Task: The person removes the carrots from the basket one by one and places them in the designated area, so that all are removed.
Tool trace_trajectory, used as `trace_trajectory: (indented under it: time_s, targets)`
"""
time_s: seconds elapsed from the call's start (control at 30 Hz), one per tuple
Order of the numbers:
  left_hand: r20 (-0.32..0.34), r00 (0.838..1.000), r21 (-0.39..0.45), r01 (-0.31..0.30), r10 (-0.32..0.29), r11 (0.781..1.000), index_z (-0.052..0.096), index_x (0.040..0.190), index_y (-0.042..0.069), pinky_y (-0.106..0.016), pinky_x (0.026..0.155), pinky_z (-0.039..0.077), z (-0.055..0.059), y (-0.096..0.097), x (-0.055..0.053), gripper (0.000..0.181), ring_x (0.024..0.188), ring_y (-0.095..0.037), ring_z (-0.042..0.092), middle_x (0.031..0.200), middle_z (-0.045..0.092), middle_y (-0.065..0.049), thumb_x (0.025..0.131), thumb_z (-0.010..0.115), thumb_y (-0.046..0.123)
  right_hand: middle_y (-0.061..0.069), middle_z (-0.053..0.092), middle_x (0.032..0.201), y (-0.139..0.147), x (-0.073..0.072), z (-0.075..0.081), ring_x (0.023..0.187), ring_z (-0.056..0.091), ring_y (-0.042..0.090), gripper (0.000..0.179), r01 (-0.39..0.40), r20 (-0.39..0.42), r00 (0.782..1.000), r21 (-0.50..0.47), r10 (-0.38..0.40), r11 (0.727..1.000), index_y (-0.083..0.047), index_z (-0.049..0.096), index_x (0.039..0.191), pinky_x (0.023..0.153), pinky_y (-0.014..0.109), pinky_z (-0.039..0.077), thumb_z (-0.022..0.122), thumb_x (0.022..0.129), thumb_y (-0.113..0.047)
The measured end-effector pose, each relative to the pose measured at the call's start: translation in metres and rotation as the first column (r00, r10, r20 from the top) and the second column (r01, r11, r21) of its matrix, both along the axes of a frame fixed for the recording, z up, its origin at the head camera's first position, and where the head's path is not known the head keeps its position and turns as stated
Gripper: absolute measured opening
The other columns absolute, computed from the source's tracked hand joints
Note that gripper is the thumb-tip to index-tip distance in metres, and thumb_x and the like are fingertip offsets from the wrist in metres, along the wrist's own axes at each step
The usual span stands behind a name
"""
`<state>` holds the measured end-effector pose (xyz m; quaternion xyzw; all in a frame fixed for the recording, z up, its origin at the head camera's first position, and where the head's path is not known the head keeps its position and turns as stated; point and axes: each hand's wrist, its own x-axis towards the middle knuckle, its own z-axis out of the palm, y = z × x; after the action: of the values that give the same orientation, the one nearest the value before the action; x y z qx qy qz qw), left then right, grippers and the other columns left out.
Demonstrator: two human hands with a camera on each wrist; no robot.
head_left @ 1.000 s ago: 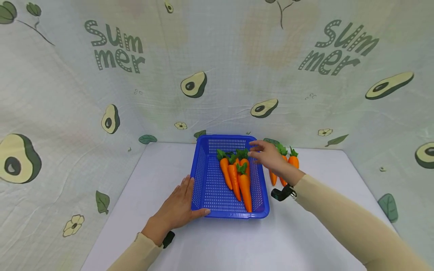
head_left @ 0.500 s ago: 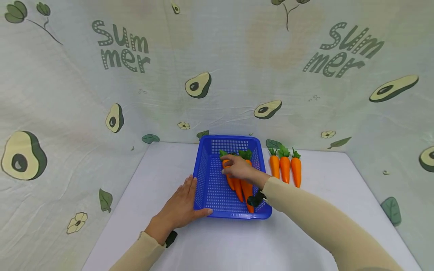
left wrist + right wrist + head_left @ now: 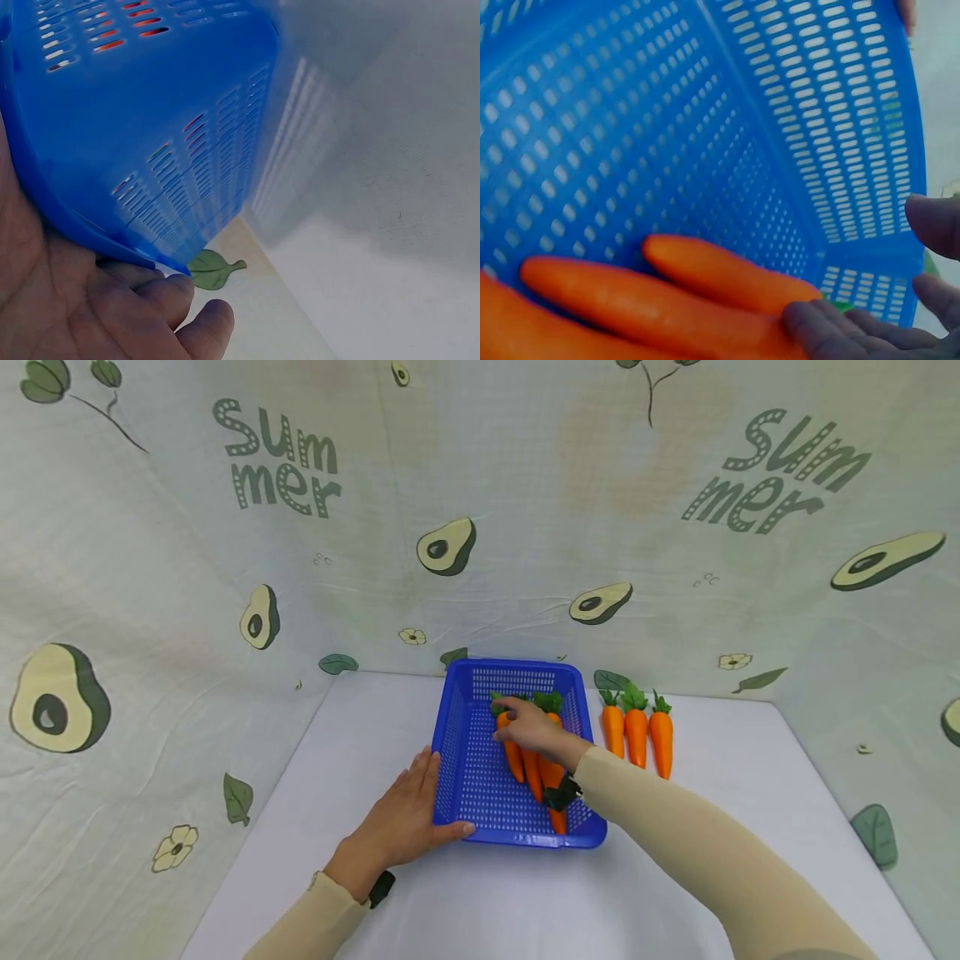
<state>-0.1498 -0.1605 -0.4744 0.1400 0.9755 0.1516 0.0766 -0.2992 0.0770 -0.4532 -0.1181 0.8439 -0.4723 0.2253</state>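
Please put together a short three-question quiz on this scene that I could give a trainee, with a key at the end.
1. Count: How many loose carrots lie on the table outside the blue basket?
2. Multiple choice: Which hand is over the carrots inside the basket? A) the left, B) the right, C) neither.
3. True or false: The left hand touches the edge of the blue basket.

Key:
1. Three.
2. B, the right hand.
3. True; it sits at the near left corner, with its thumb along the near rim.
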Motion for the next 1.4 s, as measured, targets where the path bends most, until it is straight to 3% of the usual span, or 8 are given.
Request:
trace_trajectory:
  time_s: [0.27, 0.43, 0.63, 0.77, 0.9, 1.0, 1.2, 1.4]
  targets:
    - [0.004, 1.0, 0.003, 0.009, -0.009, 1.0, 0.009, 0.168, -0.001, -0.055, 0.129, 0.026, 0.001, 0.002, 0.0, 0.127, 0.164, -0.037, 0.015, 0.177, 0.006, -0.021, 0.088, 0.054, 0.087, 0.028, 0.051, 0.154, 0.011, 0.005, 0.004, 0.133, 0.059, 0.04, 0.067, 0.025, 0.022, 0.999, 0.013, -0.026, 1.0, -0.003, 0.043, 0.159, 0.107, 0.051, 0.055, 0.07, 0.098, -0.012]
    - [-0.004, 1.0, 0.003, 0.001, -0.001, 1.0, 0.009, 0.168, -0.001, -0.054, 0.129, 0.025, 0.002, 0.003, 0.001, 0.127, 0.164, -0.037, 0.015, 0.177, 0.006, -0.022, 0.088, 0.056, 0.085, 0.026, 0.059, 0.145, 0.028, 0.006, 0.013, 0.119, 0.065, 0.036, 0.064, 0.083, -0.058, 0.995, 0.086, -0.078, 0.993, -0.001, 0.048, 0.155, 0.097, 0.047, 0.06, 0.07, 0.097, -0.016]
    - [0.003, 1.0, 0.008, 0.005, -0.005, 1.0, 0.009, 0.168, -0.001, -0.055, 0.129, 0.025, 0.002, 0.004, 0.001, 0.127, 0.164, -0.038, 0.015, 0.177, 0.006, -0.022, 0.088, 0.056, 0.085, 0.028, 0.058, 0.146, 0.049, 0.004, 0.015, 0.123, 0.061, 0.039, 0.065, 0.103, -0.137, 0.988, 0.212, -0.075, 0.972, 0.003, 0.05, 0.152, 0.101, 0.05, 0.057, 0.071, 0.094, -0.018]
    - [0.015, 1.0, 0.008, -0.002, 0.002, 1.0, 0.008, 0.168, -0.002, -0.055, 0.129, 0.025, 0.002, 0.004, 0.001, 0.127, 0.163, -0.038, 0.015, 0.177, 0.005, -0.022, 0.088, 0.057, 0.085, 0.03, 0.051, 0.152, 0.053, 0.007, 0.008, 0.129, 0.057, 0.04, 0.066, 0.09, -0.05, 0.995, 0.182, -0.082, 0.979, 0.004, 0.047, 0.153, 0.106, 0.051, 0.054, 0.073, 0.094, -0.015]
    - [0.022, 1.0, 0.012, -0.013, 0.013, 1.0, 0.008, 0.168, -0.001, -0.054, 0.13, 0.025, 0.003, 0.003, 0.001, 0.128, 0.163, -0.038, 0.016, 0.177, 0.005, -0.022, 0.088, 0.058, 0.085, 0.029, 0.045, 0.157, 0.05, 0.012, -0.001, 0.132, 0.057, 0.041, 0.067, 0.104, 0.1, 0.989, 0.041, -0.108, 0.994, 0.002, 0.043, 0.156, 0.106, 0.053, 0.055, 0.071, 0.096, -0.008]
    - [0.021, 1.0, 0.009, -0.015, 0.015, 1.0, 0.008, 0.168, -0.001, -0.054, 0.13, 0.024, 0.002, 0.002, 0.0, 0.128, 0.163, -0.039, 0.017, 0.177, 0.005, -0.021, 0.087, 0.057, 0.086, 0.029, 0.045, 0.156, 0.047, 0.014, -0.007, 0.13, 0.058, 0.041, 0.068, 0.113, 0.135, 0.985, -0.02, -0.109, 0.993, 0.002, 0.042, 0.156, 0.103, 0.053, 0.058, 0.07, 0.095, -0.004]
    - [0.015, 1.0, 0.006, -0.011, 0.011, 1.0, 0.008, 0.168, -0.001, -0.055, 0.129, 0.025, 0.001, 0.002, 0.0, 0.129, 0.162, -0.04, 0.02, 0.177, 0.006, -0.021, 0.087, 0.057, 0.086, 0.026, 0.057, 0.143, 0.045, 0.021, -0.016, 0.11, 0.064, 0.032, 0.07, 0.045, 0.105, 0.993, 0.084, -0.054, 0.995, 0.003, 0.047, 0.153, 0.089, 0.042, 0.061, 0.073, 0.088, 0.002]
    - [0.017, 1.0, 0.007, -0.011, 0.01, 1.0, 0.008, 0.168, 0.0, -0.055, 0.128, 0.026, 0.001, 0.002, 0.0, 0.128, 0.161, -0.042, 0.023, 0.177, 0.006, -0.022, 0.087, 0.057, 0.085, 0.026, 0.057, 0.144, 0.043, 0.025, -0.019, 0.123, 0.063, 0.037, 0.071, -0.007, 0.253, 0.967, 0.075, -0.012, 0.997, 0.0, 0.048, 0.154, 0.086, 0.054, 0.064, 0.073, 0.088, 0.007]
